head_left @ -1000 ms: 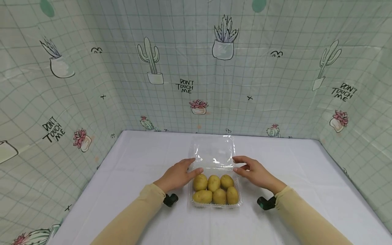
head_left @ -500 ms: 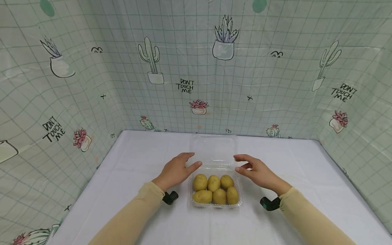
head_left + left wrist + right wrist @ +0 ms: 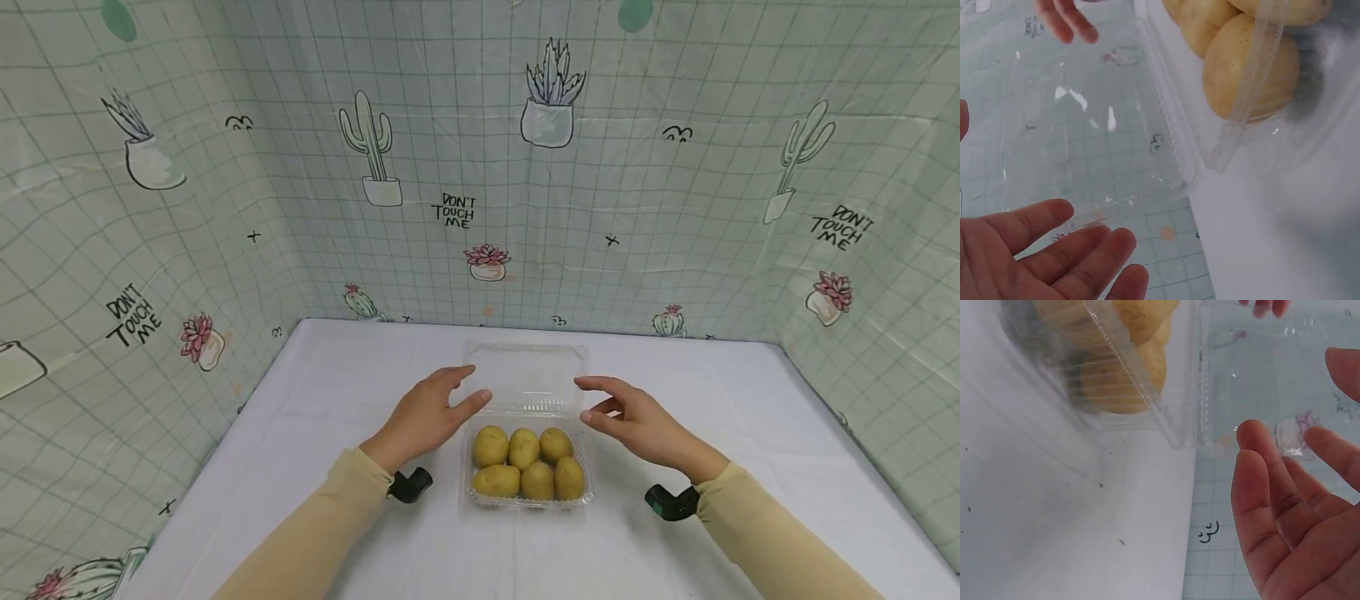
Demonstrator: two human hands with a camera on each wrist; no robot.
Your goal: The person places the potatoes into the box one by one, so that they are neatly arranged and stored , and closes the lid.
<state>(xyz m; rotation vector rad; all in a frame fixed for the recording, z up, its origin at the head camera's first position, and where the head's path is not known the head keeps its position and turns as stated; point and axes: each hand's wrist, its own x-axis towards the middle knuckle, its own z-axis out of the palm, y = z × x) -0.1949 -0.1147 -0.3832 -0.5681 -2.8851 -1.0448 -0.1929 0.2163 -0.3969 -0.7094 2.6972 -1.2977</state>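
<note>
A clear plastic clamshell box holds several yellow potatoes in two rows. Its transparent lid stands swung back on the far side, hinged to the tray. To the left of the lid hovers my left hand, fingers extended and thumb apart, with nothing in it. My right hand is off the lid's right side, its fingers loosely bent and holding nothing. Through the clear plastic, potatoes show in the left wrist view, along with the lid. The right wrist view also shows a potato.
A white cloth covers the table around the box. Behind and at both sides hangs a gridded curtain printed with cacti. Each wrist wears a black camera mount, such as the right mount.
Both hands have drawn apart, away from the lid's sides. The lid's far edge now appears lower and wider, and its bright reflections have gone from the head view. The potatoes and tray stay put.
</note>
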